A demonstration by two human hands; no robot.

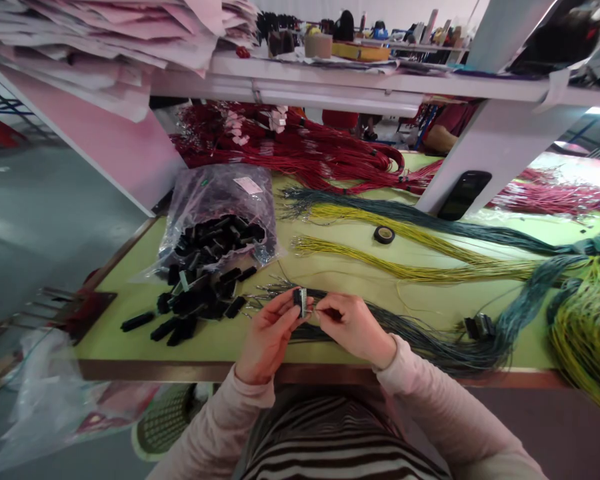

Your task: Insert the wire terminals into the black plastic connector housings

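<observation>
My left hand (pixel 271 332) grips a small black connector housing (pixel 300 303) between thumb and fingers, its pale face turned to the right. Close beside that face, my right hand (pixel 349 325) is closed in a pinch on a thin wire (pixel 317 310), most of it hidden by the fingers. Beneath both hands runs a bundle of dark grey-green wires (pixel 410 331) with metal ends toward the left. Several loose black connector housings (pixel 193 303) lie in a heap left of my left hand, spilling from a clear plastic bag (pixel 220 190).
Yellow wires (pixel 380 263) and dark green wires (pixel 370 208) stretch across the green table (pixel 125 293). A black tape roll (pixel 384 234) lies among them. Red wire bundles (pixel 320 157) fill the back. A phone (pixel 465 195) leans on a post. Black connectors (pixel 479 327) sit at right.
</observation>
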